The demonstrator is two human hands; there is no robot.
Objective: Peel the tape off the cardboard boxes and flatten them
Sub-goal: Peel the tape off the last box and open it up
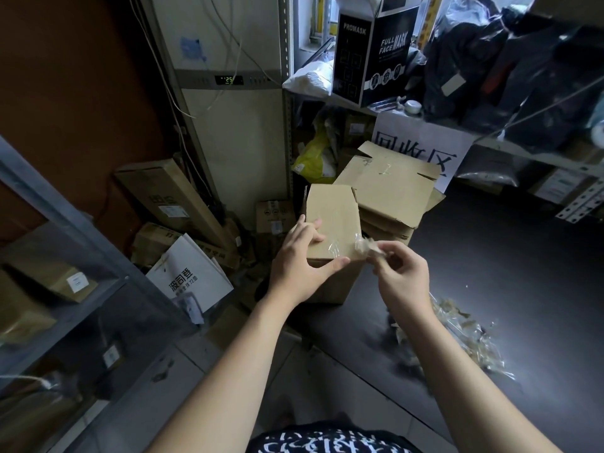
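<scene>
One tape strip (pixel 362 247) — pinched between right fingers (pixel 391 249)

Small cardboard box (pixel 331 220) getting its clear tape strip (pixel 361 248) peeled, more boxes lying flat behind it.
The box is standing upright and unflattened at the left edge of the dark table (pixel 506 273), with the left hand (pixel 299 259) gripping its top. The tape strip, glossy and crumpled, is hanging off the top's front-right corner, pinched by the right hand (pixel 403 273). A stack of flattened boxes (pixel 389 188) is lying just behind. A heap of peeled tape (pixel 464 335) is lying on the table to the right.
</scene>
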